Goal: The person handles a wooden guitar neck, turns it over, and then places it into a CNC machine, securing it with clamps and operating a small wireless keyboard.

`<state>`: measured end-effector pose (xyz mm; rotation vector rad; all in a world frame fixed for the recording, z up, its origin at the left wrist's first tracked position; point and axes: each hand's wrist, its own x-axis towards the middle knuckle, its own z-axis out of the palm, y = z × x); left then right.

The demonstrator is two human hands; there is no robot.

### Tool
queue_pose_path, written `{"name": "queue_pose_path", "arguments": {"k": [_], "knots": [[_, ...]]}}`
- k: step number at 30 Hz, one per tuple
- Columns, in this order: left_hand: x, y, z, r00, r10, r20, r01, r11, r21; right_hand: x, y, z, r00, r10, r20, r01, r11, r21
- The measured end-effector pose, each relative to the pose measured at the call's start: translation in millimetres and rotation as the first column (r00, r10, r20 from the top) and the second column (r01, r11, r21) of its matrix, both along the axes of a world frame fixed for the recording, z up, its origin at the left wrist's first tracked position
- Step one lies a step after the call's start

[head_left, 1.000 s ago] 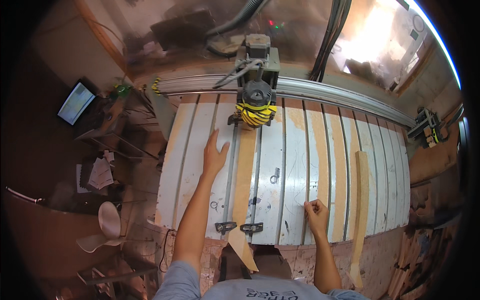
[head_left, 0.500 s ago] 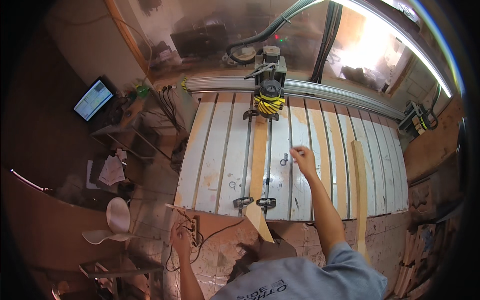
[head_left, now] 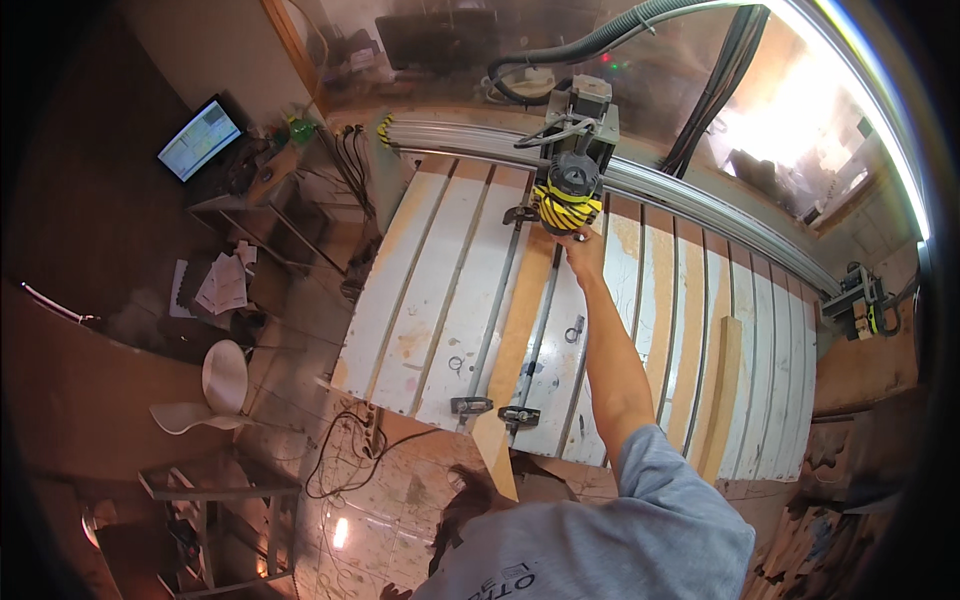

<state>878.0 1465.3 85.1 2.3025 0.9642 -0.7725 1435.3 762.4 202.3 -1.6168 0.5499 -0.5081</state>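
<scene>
My right hand [head_left: 582, 250] reaches to the far end of a long wooden board [head_left: 522, 310], just below the yellow-and-black striped skirt of the machine's spindle [head_left: 567, 208]. Its fingers are bent together where the far right clamp stands; what they hold is hidden. A far left clamp [head_left: 520, 215] sits beside the board. Two black near clamps, one left [head_left: 471, 406] and one right [head_left: 519, 416], flank the board's near end. An angled wooden piece [head_left: 493, 455] juts over the table's front edge. Only a sliver of my left hand [head_left: 396, 592] shows at the lower edge, its fingers unclear.
The slotted white machine table [head_left: 410, 330] lies under a metal gantry rail [head_left: 460, 142]. Another wooden bar [head_left: 722, 395] rests on its right side. A small ring-ended tool [head_left: 574, 330] lies mid-table. Left are a monitor [head_left: 199, 138], a white chair [head_left: 224, 378] and floor cables [head_left: 345, 450].
My right hand has moved forward from mid-table to the spindle and the board's far end. My left hand has dropped to the lower edge, away from the power strip. The view has shifted and tilted.
</scene>
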Motion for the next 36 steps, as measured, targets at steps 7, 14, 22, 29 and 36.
{"name": "queue_pose_path", "arguments": {"k": [7,14,22,29,36], "knots": [[30.0,-62.4,13.4,0.999,-0.042,0.006,0.043,0.995,-0.095,3.7,-9.3,-4.1,0.996,0.094,-0.011,-0.093,0.995,0.024],[134.8,-58.5,47.5,0.966,0.103,0.237,-0.053,0.976,-0.209,7.1,-20.9,-9.6,0.991,0.120,-0.056,-0.121,0.992,-0.016],[129.3,-78.0,47.6,0.970,0.121,0.212,-0.079,0.977,-0.196,-10.5,-23.4,-27.8,0.998,-0.008,-0.056,0.009,1.000,0.021],[23.7,-61.6,7.2,0.999,0.016,0.045,-0.009,0.988,-0.151,5.0,-0.9,-53.9,0.993,0.027,-0.113,-0.021,0.999,0.049],[-29.4,-55.7,-9.0,0.986,0.022,0.164,0.007,0.984,-0.175,7.1,-8.8,-67.2,0.998,-0.054,0.013,0.055,0.998,-0.037]]}}
